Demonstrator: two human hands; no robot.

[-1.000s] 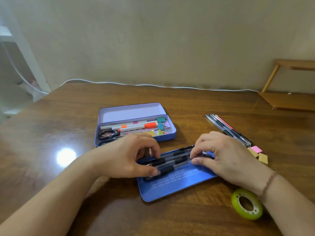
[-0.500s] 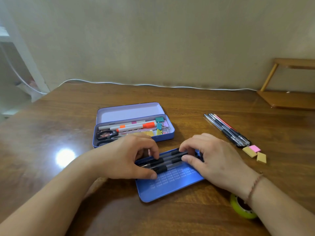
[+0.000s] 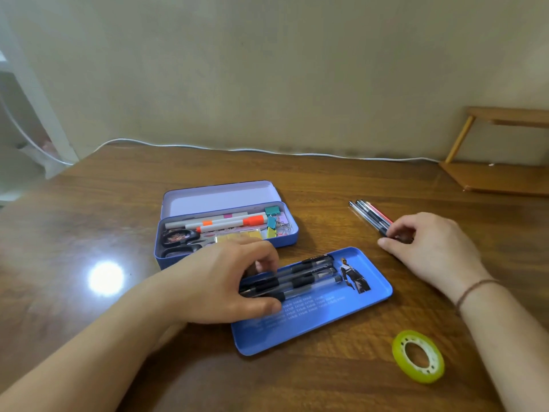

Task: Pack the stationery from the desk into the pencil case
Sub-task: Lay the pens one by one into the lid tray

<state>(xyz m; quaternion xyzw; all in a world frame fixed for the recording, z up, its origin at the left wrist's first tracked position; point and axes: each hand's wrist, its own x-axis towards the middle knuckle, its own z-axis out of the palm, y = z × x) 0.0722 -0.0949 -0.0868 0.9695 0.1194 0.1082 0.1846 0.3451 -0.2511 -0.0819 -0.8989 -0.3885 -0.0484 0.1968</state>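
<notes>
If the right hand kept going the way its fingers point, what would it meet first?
The right hand points left and slightly away; its fingertips already reach the loose pens on the desk. Those come first, though actual contact is hard to judge.

blue tray [image 3: 377,288] w/ white text, green tape [image 3: 418,356], brown desk [image 3: 89,209]

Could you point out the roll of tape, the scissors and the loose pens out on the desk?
roll of tape [image 3: 399,346]: head view, on its yellow-green ring, left side.
scissors [image 3: 178,235]: head view, on a black handle loop.
loose pens [image 3: 370,215]: head view, mid-barrel of the bundle.
</notes>
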